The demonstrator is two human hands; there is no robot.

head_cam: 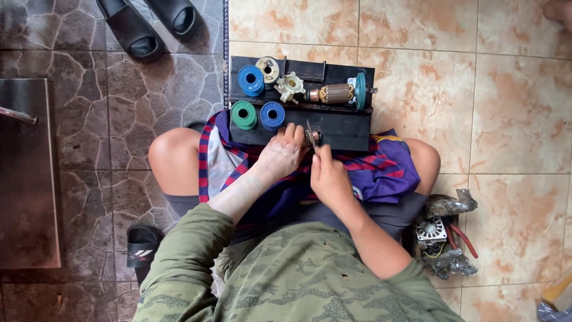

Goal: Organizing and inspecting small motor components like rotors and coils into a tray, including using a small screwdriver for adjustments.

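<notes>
Right at the centre of the view, the left hand (285,152) has its fingers (296,135) curled over a small ribbed metal part (310,139), pressing it against the near edge of the black tray (339,128). The right hand (327,176) pinches a thin blade-like tool (310,130) between thumb and fingertips; the tool stands nearly upright, its long axis running from 6 toward 12 o'clock, with the tip just above the part. Whether the tip touches the part cannot be told — the spot is too small. The part lies at about 12 o'clock from the right hand and at 2 o'clock from the left, touching the left fingers, so the left hand is the nearer one.

Outward from there, the tray rests across the person's knees over a striped blue, red and purple cloth (381,167). On the tray, toward 11 o'clock, stand a green spool (243,115) and a blue spool (272,115) side by side, with another blue spool (251,80) and a pale spool (269,67) behind them. At 1 o'clock a motor armature with copper windings (333,93) lies on its side, its long axis from 9 to 3 o'clock, beside a pale metal fitting (289,86).

On the tiled floor (506,119) at 4 o'clock sits an opened motor housing (438,235) with red cables — well apart from both hands.
</notes>
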